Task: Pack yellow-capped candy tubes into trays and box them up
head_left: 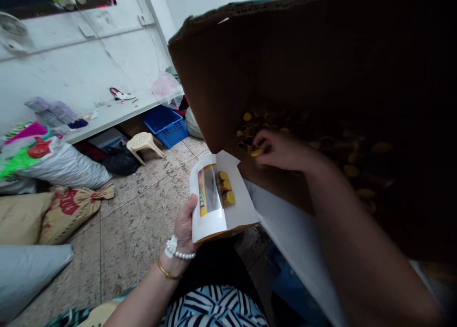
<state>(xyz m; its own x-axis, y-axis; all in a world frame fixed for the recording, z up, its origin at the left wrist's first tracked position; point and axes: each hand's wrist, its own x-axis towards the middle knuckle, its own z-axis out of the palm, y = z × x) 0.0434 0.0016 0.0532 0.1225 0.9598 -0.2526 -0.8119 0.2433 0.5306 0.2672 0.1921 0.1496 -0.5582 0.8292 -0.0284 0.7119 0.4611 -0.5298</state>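
My left hand (pixel 185 220) grips an unfolded white cardboard packaging box (pixel 246 213) with a clear window and a yellow printed strip. Three small yellow-capped containers (pixel 225 188) sit in a row inside it, beside the window. My right hand (pixel 273 148) reaches into a large, dark cardboard carton (pixel 217 98), its fingers closed around a small yellow-capped container (pixel 256 152). Many more of these containers (pixel 250 127) lie loose at the bottom of the carton; those deeper in are lost in shadow.
A cream plastic stool (pixel 145 145) stands on the tiled floor, with a blue crate (pixel 167 127) under a long white shelf (pixel 107 117). Full sacks (pixel 71 208) line the left side. The carton wall rises high at the right.
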